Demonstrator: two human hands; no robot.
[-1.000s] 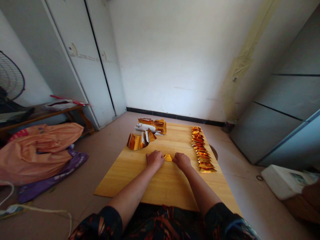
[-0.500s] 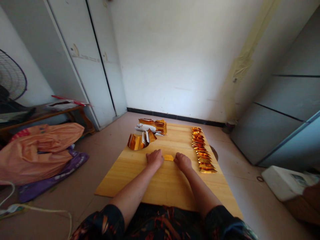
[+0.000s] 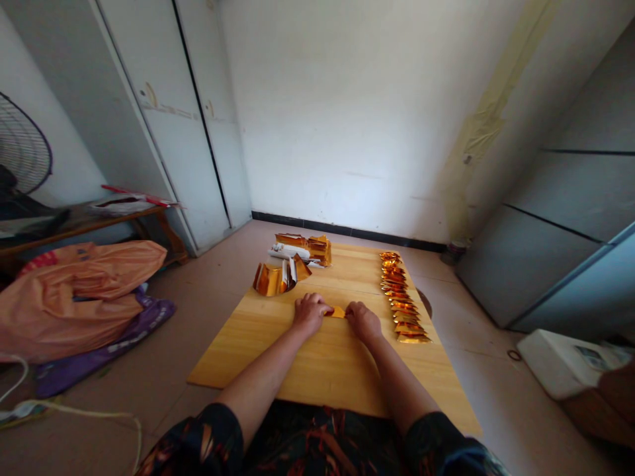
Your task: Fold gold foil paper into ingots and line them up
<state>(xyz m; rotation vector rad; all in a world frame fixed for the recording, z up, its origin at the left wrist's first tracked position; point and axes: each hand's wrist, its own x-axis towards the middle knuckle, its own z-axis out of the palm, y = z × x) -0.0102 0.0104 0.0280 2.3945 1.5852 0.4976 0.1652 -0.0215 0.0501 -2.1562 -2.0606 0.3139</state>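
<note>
A small folded piece of gold foil paper (image 3: 338, 312) lies low over the wooden board in front of me. My left hand (image 3: 311, 313) pinches its left end between thumb and fingers. At the right end, my right hand (image 3: 363, 320) has its fingers closed on the same piece. To the right stretches a row of folded gold foil pieces (image 3: 407, 307), packed close together. Beyond my left hand stand curved gold foil sheets (image 3: 270, 280), with more stacked foil sheets (image 3: 320, 251) behind them.
The wooden board (image 3: 238, 357) serves as a low table. Orange and purple bags (image 3: 79, 297) lie on the floor at left, near a bench and a fan (image 3: 22, 145). A grey cabinet (image 3: 163, 119) and white wall stand behind; a white box (image 3: 565, 360) sits at right.
My left hand has shifted slightly right and its thumb now shows at the left end of the foil piece. The right hand has stayed nearly still.
</note>
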